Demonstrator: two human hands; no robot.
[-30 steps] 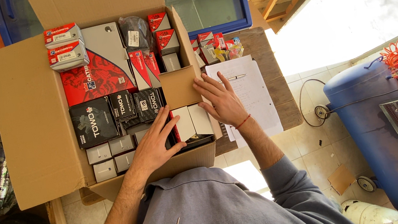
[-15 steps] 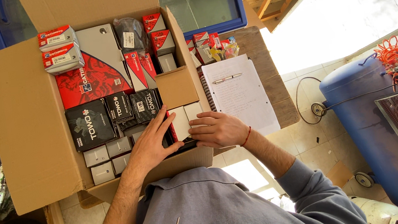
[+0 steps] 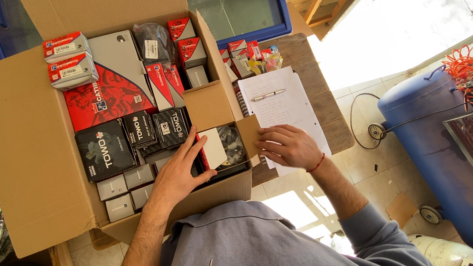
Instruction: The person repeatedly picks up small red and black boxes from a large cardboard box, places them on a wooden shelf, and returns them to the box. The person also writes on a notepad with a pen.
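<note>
In cardboard box [image 3: 37,175]: both hands [image 3: 178,173] opening small carton [image 3: 223,146].

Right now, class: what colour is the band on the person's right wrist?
Red: a thin band beside the right hand, clearest in the head view.
</note>
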